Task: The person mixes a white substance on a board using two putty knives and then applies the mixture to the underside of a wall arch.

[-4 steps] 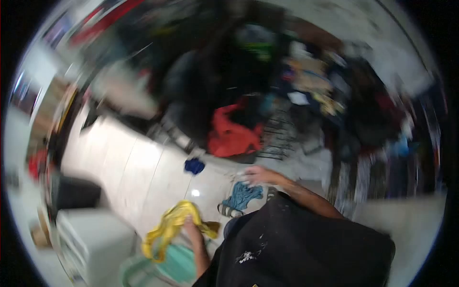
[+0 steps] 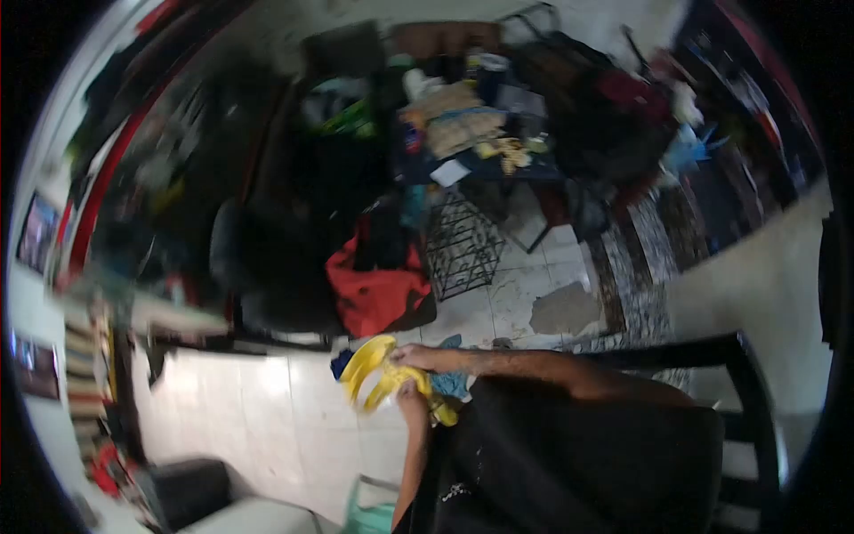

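A yellow garment [image 2: 363, 384] with long loops hangs between both my hands above the tiled floor. My left hand [image 2: 412, 400] grips its lower part near me. Just beyond, my right hand [image 2: 414, 357] has its fingers closed on the upper edge. Behind the garment, a blue-grey cloth [image 2: 452, 383] lies on the floor, partly hidden by my right arm. A dark blue cloth [image 2: 339, 363] shows at the garment's far left edge.
A green basin [image 2: 369, 512] is at the bottom, beside a white surface [image 2: 258, 519]. Ahead lie a red cloth [image 2: 378, 289], a black metal rack [image 2: 464, 245] and a table piled with things. A dark chair frame [image 2: 756, 418] stands at right.
The yellow garment has moved up and away from above the green basin. My right hand, earlier apart from it, now grips it too. My view has turned.
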{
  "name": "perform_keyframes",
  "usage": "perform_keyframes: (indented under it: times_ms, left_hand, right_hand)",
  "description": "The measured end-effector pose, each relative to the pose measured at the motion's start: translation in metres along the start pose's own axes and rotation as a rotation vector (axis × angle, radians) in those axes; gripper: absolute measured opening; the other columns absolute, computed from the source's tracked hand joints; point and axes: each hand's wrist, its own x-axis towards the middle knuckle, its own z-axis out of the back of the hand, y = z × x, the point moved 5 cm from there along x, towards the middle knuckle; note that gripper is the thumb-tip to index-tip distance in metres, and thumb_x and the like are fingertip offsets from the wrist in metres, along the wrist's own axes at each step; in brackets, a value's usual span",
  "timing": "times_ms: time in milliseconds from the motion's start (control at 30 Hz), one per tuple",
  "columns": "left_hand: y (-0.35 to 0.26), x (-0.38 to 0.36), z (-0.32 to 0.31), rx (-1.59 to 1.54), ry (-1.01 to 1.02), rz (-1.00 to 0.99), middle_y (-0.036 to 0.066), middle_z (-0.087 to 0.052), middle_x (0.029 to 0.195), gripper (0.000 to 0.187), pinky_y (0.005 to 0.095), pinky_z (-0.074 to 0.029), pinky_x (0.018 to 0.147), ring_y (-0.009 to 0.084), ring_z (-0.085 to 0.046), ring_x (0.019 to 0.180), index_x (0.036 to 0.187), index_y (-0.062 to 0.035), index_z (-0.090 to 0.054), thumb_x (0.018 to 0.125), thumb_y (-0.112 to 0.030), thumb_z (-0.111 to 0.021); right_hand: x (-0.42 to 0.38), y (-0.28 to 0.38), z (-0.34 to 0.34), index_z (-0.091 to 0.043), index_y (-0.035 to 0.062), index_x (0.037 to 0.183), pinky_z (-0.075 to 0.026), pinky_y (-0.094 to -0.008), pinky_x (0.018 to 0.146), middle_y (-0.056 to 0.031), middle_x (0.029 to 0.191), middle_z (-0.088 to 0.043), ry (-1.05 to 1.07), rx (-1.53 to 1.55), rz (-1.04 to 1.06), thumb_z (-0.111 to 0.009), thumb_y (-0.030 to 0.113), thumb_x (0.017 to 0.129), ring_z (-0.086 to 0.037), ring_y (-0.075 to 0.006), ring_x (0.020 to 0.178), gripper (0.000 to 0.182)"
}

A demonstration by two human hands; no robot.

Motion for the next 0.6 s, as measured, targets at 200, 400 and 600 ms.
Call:
perform_keyframes:
  times_ms: [200,400,600]
  left_hand:
    - [-0.099,0.236,-0.088,0.323,0.273,-0.271,0.012,-0.055,0.065,0.026,0.0341,-0.041,0.053,0.0199,-0.05,0.055,0.079,0.0027,-0.056,0.091,-0.014,-0.04]
    - [-0.096,0.201,-0.241,0.998,0.579,-0.884,0.02,-0.057,0.069,0.017,0.0372,-0.042,0.057,0.025,-0.056,0.06,0.083,0.0041,-0.056,0.089,-0.009,-0.046]
    - [-0.066,0.223,-0.367,0.545,0.632,-0.747,0.015,-0.054,0.109,0.033,0.0342,-0.043,0.084,0.022,-0.054,0.096,0.115,0.0037,-0.047,0.088,-0.013,-0.053]
  right_hand:
    - [0.186,0.074,0.176,-0.06,-0.001,0.101,-0.047,-0.0332,0.066,-0.0146,0.081,-0.064,-0.785,-0.15,0.702,-0.062,0.028,0.083,-0.063,-0.0182,0.075,0.034]
    - [0.062,0.023,0.314,-0.053,-0.0008,0.09,-0.046,-0.0317,0.064,-0.0133,0.068,-0.055,-0.884,-0.011,0.562,-0.062,0.029,0.083,-0.058,-0.016,0.068,0.032]
    - [0.107,-0.069,0.421,-0.051,0.0028,0.107,-0.047,-0.0266,0.074,-0.0049,0.096,-0.06,-0.757,0.787,0.967,-0.06,0.02,0.087,-0.058,-0.0131,0.083,0.028]
